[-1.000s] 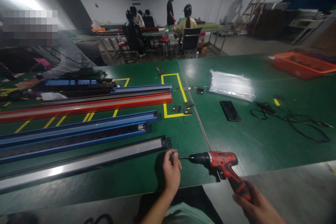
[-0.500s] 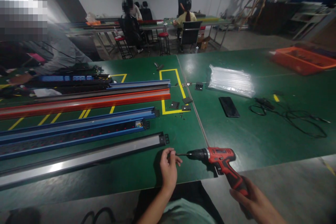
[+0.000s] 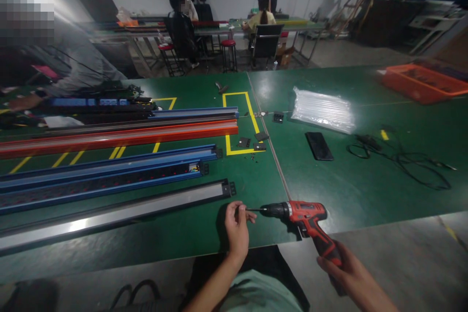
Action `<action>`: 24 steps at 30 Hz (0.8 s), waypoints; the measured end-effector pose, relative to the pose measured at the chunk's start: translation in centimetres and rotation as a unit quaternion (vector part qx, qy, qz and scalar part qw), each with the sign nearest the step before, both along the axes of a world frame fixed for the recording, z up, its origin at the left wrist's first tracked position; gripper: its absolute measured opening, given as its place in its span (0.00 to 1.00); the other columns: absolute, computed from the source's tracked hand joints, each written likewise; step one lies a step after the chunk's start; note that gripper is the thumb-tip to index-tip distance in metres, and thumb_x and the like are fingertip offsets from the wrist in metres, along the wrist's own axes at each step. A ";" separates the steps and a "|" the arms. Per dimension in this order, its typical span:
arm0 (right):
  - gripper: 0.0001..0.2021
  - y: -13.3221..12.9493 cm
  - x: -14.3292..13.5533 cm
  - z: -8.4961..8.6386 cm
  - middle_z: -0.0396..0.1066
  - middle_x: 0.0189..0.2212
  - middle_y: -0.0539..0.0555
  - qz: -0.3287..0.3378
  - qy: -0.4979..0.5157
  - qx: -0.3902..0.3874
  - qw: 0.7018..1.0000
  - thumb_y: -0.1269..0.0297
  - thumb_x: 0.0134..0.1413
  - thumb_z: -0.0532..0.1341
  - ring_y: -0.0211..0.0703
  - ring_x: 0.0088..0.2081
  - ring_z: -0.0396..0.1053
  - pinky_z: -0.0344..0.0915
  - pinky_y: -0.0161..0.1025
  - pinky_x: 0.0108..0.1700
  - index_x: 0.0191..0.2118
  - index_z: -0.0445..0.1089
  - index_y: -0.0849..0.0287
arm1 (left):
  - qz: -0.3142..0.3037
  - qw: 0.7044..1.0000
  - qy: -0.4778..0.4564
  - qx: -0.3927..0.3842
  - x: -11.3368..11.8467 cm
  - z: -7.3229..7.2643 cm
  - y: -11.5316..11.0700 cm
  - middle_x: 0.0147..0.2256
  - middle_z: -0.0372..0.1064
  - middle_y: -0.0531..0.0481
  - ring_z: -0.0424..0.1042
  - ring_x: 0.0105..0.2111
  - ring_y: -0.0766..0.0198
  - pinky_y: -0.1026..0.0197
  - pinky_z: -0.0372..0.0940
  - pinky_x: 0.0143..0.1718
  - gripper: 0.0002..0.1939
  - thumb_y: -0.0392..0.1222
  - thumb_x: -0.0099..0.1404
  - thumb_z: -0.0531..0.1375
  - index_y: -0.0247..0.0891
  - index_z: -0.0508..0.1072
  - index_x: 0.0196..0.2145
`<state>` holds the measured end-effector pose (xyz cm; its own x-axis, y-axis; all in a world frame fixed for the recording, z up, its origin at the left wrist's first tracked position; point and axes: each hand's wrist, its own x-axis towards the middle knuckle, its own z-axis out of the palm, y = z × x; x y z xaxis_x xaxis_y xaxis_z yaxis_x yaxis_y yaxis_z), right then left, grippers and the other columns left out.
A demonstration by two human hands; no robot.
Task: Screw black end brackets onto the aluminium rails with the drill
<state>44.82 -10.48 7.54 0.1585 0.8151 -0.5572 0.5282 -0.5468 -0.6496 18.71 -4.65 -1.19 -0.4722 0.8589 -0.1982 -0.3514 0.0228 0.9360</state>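
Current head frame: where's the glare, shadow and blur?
Head view: hot glare spot on the silver-faced bar; soft dark shadow on the green table just left of the left hand; drill fairly crisp; grey sleeve and orange crate smeared near the side edges, whether by lens or motion I can't tell.

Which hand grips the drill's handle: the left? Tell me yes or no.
No, the right hand grips the red drill by its handle.

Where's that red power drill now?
In the head view, the red power drill is right of centre, its handle in the right hand, its bit at the left hand.
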 end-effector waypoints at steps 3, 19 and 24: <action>0.27 0.2 -0.2 0.4 0.62 0.23 0.45 0.000 0.005 0.001 1.000 0.46 0.52 0.63 0.40 0.24 0.63 0.58 0.38 0.26 0.53 0.67 0.59 | 0.028 0.999 -0.032 0.000 0.1 0.1 0.1 0.29 0.71 0.55 0.75 0.25 0.64 0.63 0.68 0.27 0.18 0.54 0.67 0.64 0.40 0.66 0.43; 0.26 0.6 -0.5 1.8 0.70 0.28 0.49 -0.010 0.019 -0.004 1.000 0.48 0.51 0.66 0.44 0.29 0.68 0.64 0.39 0.31 0.52 0.70 0.58 | 0.012 1.000 -0.026 0.003 0.3 0.1 0.1 0.30 0.70 0.55 0.78 0.27 0.62 0.61 0.71 0.29 0.17 0.55 0.68 0.63 0.41 0.63 0.42; 0.24 0.4 -0.2 0.8 0.65 0.25 0.46 0.009 -0.002 0.004 1.000 0.47 0.52 0.65 0.42 0.27 0.65 0.60 0.39 0.29 0.49 0.69 0.60 | 0.005 1.000 -0.022 -0.011 0.3 -0.1 0.1 0.28 0.74 0.52 0.78 0.26 0.61 0.59 0.73 0.31 0.15 0.53 0.69 0.62 0.41 0.62 0.42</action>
<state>44.62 -10.06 8.31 0.1458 0.8226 -0.5497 0.5400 -0.5317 -0.6525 19.02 -4.57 -1.26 -0.4713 0.8495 -0.2370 -0.3927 0.0385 0.9189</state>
